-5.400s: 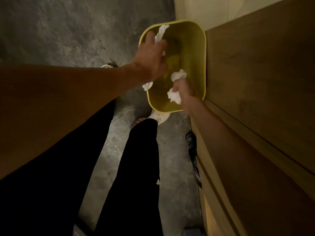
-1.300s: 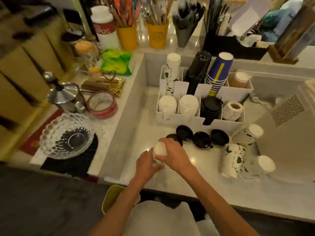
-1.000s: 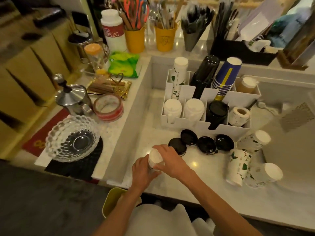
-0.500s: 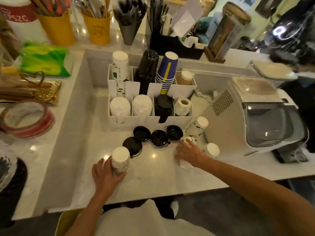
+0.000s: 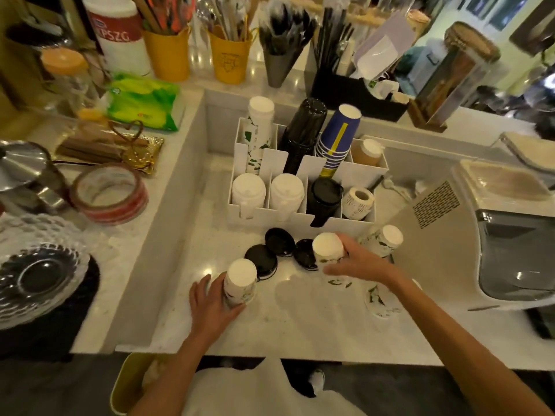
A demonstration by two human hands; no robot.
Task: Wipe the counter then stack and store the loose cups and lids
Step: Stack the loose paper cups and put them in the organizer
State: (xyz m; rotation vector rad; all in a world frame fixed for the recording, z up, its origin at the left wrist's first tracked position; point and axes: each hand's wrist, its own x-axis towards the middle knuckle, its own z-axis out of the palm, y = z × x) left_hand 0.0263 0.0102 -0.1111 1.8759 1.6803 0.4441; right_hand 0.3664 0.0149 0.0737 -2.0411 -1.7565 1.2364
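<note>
My left hand [image 5: 211,304] grips an upside-down white paper cup with green leaf print [image 5: 240,280] standing on the marble counter [image 5: 300,322]. My right hand [image 5: 359,264] grips a second leaf-print cup [image 5: 328,250], bottom up and raised a little above the counter. Another loose leaf-print cup [image 5: 384,240] lies just right of it, and one more [image 5: 378,298] shows partly under my right forearm. Three black lids [image 5: 279,241] [image 5: 261,262] [image 5: 304,255] lie between the cups and the white organiser [image 5: 300,219].
The organiser holds stacks of leaf-print, black and blue cups [image 5: 336,139], white and black lids and a label roll [image 5: 359,199]. A grey machine [image 5: 495,235] stands at the right. A glass bowl [image 5: 39,271], tape roll [image 5: 109,193] and metal pot sit on the left ledge. A yellow bin [image 5: 126,385] stands below.
My right hand has taken hold of a loose leaf-print cup and lifted it leftward. My left hand still holds its cup on the counter. The view swung back left.
</note>
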